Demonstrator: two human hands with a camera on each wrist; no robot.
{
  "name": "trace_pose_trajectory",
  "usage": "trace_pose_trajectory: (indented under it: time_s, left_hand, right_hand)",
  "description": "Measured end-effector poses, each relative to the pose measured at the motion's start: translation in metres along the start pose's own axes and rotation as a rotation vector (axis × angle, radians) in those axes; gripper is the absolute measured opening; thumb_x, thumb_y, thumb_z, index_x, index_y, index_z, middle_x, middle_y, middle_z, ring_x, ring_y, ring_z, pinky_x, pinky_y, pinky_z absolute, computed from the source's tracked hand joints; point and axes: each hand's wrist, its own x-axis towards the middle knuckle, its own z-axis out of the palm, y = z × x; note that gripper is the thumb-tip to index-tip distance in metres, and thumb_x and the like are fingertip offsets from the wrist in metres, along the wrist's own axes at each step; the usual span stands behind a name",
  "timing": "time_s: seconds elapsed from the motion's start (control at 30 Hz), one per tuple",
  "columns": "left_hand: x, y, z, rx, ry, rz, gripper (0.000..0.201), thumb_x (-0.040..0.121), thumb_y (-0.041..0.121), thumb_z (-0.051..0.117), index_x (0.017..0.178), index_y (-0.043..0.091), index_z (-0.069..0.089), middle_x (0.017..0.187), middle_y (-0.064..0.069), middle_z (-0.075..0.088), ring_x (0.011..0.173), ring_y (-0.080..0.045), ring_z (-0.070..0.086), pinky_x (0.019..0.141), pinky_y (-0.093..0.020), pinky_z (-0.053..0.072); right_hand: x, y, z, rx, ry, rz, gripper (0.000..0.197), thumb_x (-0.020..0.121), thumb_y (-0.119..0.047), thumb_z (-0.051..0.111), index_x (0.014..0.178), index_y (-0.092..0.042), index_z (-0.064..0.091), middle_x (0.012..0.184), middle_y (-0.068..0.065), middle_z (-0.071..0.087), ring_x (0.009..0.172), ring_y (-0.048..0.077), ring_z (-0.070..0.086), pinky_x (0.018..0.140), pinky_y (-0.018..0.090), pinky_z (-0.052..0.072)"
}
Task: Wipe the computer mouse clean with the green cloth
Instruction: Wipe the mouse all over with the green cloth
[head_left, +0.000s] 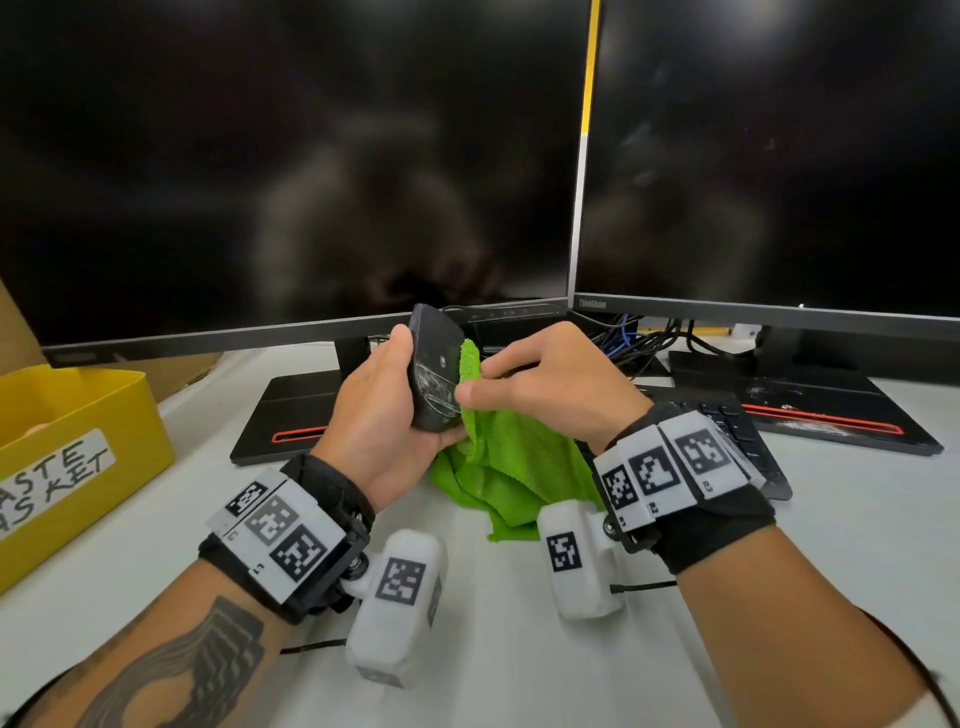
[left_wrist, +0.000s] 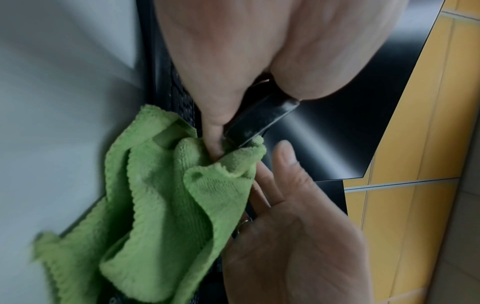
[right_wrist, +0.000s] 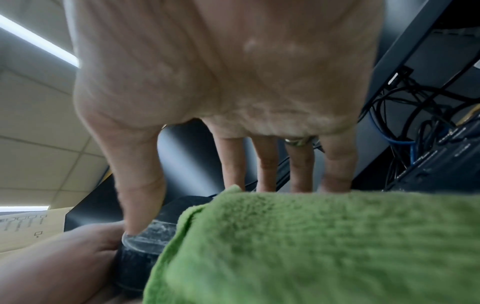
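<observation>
Computer mouse (head_left: 435, 375) lifted above desk, underside up, gripped in left hand (head_left: 387, 410). Right hand (head_left: 550, 384) pinches green cloth (head_left: 506, 457) against its edge. Advise short firm strokes, rotating mouse between passes.

1. We see a bright green cloth (head_left: 498, 467), one even colour with a fine ribbed weave.
2. The mouse (head_left: 434, 371) is black, with pale grey smears across its glossy lower part.
3. The two monitors (head_left: 291, 156) have dark, black screens in black frames.
4. A yellow strip (head_left: 590, 62) shows between them, turning white lower down.
5. The monitor stands (head_left: 291, 415) are black, each with a thin red line along the front.
6. The bin (head_left: 78, 457) is yellow, with a white label lettered in black.
7. The wristbands (head_left: 291, 535) are black and carry white blocks with black-and-white square codes.
8. The desk (head_left: 831, 519) is white.
9. One blue cable (head_left: 626, 338) lies among the black ones.
10. We see a dark grey tattoo (head_left: 171, 670) on the left forearm.
</observation>
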Motion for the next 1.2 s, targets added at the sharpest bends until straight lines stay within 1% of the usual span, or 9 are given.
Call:
trace_pose_trajectory:
  time_s: [0.13,0.27,0.37,0.57,0.67,0.8,1.0,1.1,1.2]
  left_hand:
    - [0.001,0.001,0.001,-0.081,0.012,0.024,0.049,0.113,0.043,0.039,0.141,0.008,0.059,0.124,-0.020,0.076,0.107,-0.034,0.078,0.077,-0.049,0.067]
    - [0.002,0.000,0.004,-0.066,0.047,0.054,0.049,0.112,0.044,0.040,0.140,0.009,0.059,0.130,-0.021,0.071,0.102,-0.027,0.076,0.074,-0.042,0.067]
    - [0.001,0.001,0.005,-0.085,0.049,0.055,0.049,0.112,0.044,0.040,0.140,0.009,0.060,0.133,-0.021,0.069,0.102,-0.029,0.075,0.071,-0.038,0.066]
    - [0.002,0.002,0.006,-0.099,0.043,0.065,0.049,0.112,0.045,0.041,0.141,0.010,0.059,0.132,-0.020,0.070,0.091,-0.025,0.080,0.072,-0.038,0.066]
    - [0.002,0.003,0.004,-0.101,0.022,0.064,0.047,0.112,0.043,0.041,0.140,0.011,0.060,0.129,-0.018,0.073,0.093,-0.025,0.079,0.074,-0.038,0.066]
    - [0.003,0.002,0.001,-0.118,-0.035,0.057,0.048,0.113,0.042,0.038,0.142,0.011,0.060,0.130,-0.018,0.074,0.120,-0.034,0.072,0.084,-0.046,0.066]
    - [0.002,-0.001,0.003,-0.102,-0.042,0.075,0.039,0.112,0.032,0.047,0.134,0.003,0.061,0.126,-0.020,0.073,0.104,-0.030,0.077,0.073,-0.039,0.066]
    - [0.005,-0.004,0.000,-0.108,-0.068,0.048,0.026,0.110,0.031,0.051,0.120,0.009,0.062,0.110,-0.023,0.062,0.106,-0.033,0.064,0.084,-0.040,0.061]
    - [0.003,-0.002,-0.002,-0.134,-0.071,0.029,0.047,0.113,0.038,0.040,0.142,0.004,0.053,0.116,-0.021,0.062,0.104,-0.033,0.064,0.077,-0.038,0.064]
  right_hand:
    - [-0.001,-0.001,0.001,-0.129,-0.069,0.072,0.064,0.046,-0.052,0.095,0.102,-0.027,0.078,0.102,-0.006,0.078,0.096,0.010,0.072,0.091,0.035,0.059]
    - [0.006,0.006,-0.003,-0.173,0.159,0.087,0.021,0.073,-0.027,0.084,0.083,-0.009,0.080,0.081,0.013,0.076,0.086,0.027,0.073,0.075,0.038,0.061]
    - [0.005,0.004,-0.007,-0.066,0.333,0.153,0.033,0.082,-0.020,0.073,0.060,0.000,0.057,0.054,0.013,0.053,0.059,0.028,0.055,0.055,0.037,0.041]
    - [0.003,-0.007,-0.013,0.131,0.437,0.158,0.054,0.091,-0.030,0.065,0.048,-0.013,0.039,0.061,0.003,0.043,0.075,0.028,0.048,0.071,0.038,0.034]
    - [0.002,-0.011,-0.008,0.342,0.366,0.042,0.028,0.078,-0.025,0.065,0.063,-0.002,0.066,0.067,0.019,0.063,0.072,0.029,0.058,0.071,0.052,0.051]
    - [-0.006,-0.018,-0.003,0.447,0.129,-0.026,0.019,0.094,0.000,0.057,0.100,-0.009,0.073,0.093,0.021,0.075,0.079,0.026,0.071,0.073,0.039,0.053]
    - [-0.011,-0.014,0.010,0.395,-0.012,-0.187,0.032,0.086,0.016,0.064,0.107,-0.003,0.078,0.097,0.021,0.076,0.083,0.020,0.066,0.081,0.032,0.057]
    - [-0.011,-0.012,0.017,0.295,-0.039,-0.268,0.032,0.079,0.012,0.080,0.107,-0.003,0.080,0.090,0.025,0.075,0.076,0.019,0.060,0.075,0.028,0.055]
    - [-0.008,-0.009,0.012,0.192,-0.063,-0.233,0.025,0.072,0.005,0.087,0.090,-0.012,0.084,0.072,0.011,0.074,0.066,0.010,0.061,0.066,0.020,0.052]
